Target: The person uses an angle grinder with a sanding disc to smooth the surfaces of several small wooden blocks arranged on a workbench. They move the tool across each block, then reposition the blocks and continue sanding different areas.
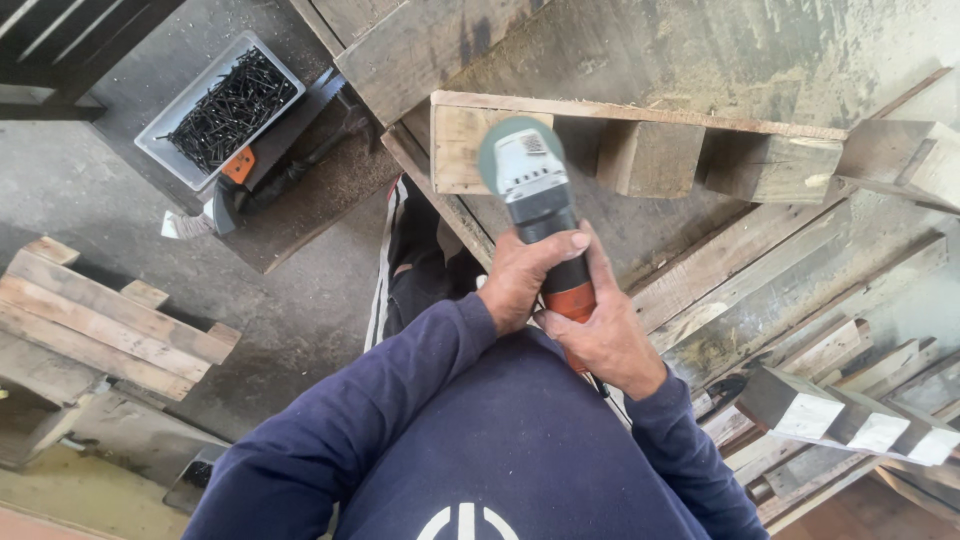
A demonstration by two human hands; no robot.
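Navy blue fabric is filling the near edge of the view, the person's sleeves running up toward the middle. Just beyond them the right hand (605,335) is wrapping the orange rear grip of an angle grinder (540,215), its fingers curled tight round the handle. The left hand (525,275) is sitting slightly farther along, clamping the dark body of the tool with the thumb lying across the top, so it is the hand nearer the working end. The grinder's long axis is running from the hands away and slightly left, and its round grey-green disc (518,150) is lying at the far tip, directly ahead of the left fingers. That disc is overlapping the left end block of a wooden pallet (640,135) propped on edge; whether it is truly touching the wood cannot be told. Below the pallet, between its boards and the sleeve, a dark shoe (415,255) is showing on the concrete floor. To the near right, loose timber blocks (845,410) are lying stacked. Far left, a clear plastic tray of black screws (222,108) is resting beside another power tool (270,170).
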